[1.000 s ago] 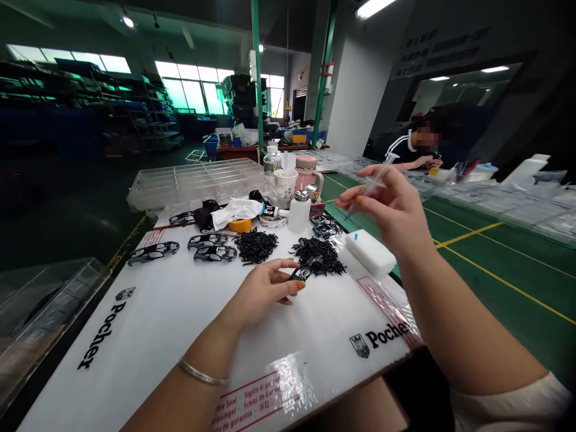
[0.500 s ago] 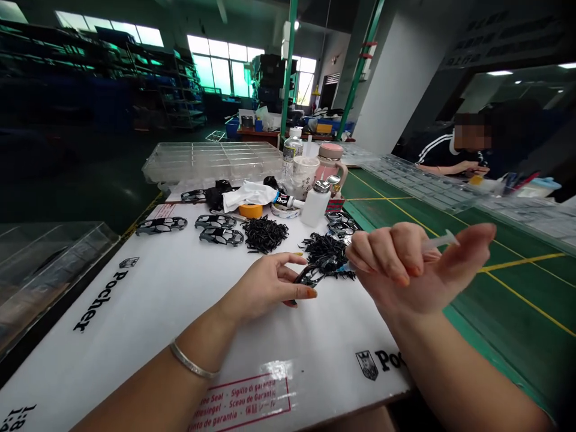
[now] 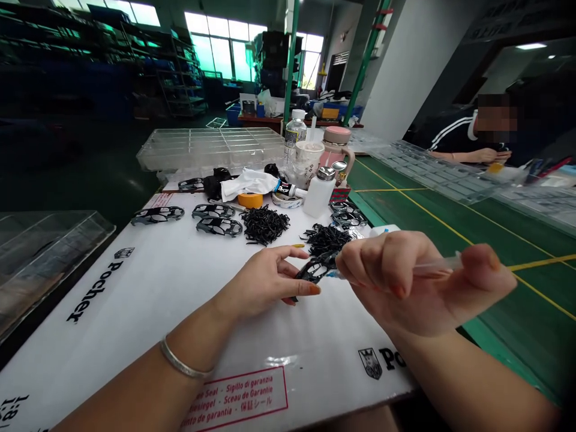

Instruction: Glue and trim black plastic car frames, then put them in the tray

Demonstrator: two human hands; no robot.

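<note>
My left hand (image 3: 265, 282) pinches a black lattice-shaped plastic frame (image 3: 315, 270) at its fingertips, above a white board (image 3: 315, 354) printed with "Pocher". My right hand (image 3: 418, 282) grips a slim transparent syringe (image 3: 436, 267), its blue tip (image 3: 333, 274) at the frame's edge. Part of the frame is hidden behind my right fingers. Just behind the hands lies a heap of small black pieces (image 3: 326, 240), and a second heap (image 3: 264, 225) lies further left. Several similar black frames (image 3: 213, 210) rest on the board.
Behind the board stand a transparent compartment tray (image 3: 209, 147), a white squeeze bottle (image 3: 320, 195), an orange tape roll (image 3: 250, 200) and a pink flask (image 3: 336, 147). A transparent box (image 3: 45, 252) sits at left. A co-worker (image 3: 463, 135) works at the right beyond a green floor.
My right hand has come down and left from the upper right, bringing the syringe tip to the frame. The view has also swung, shifting the table leftward.
</note>
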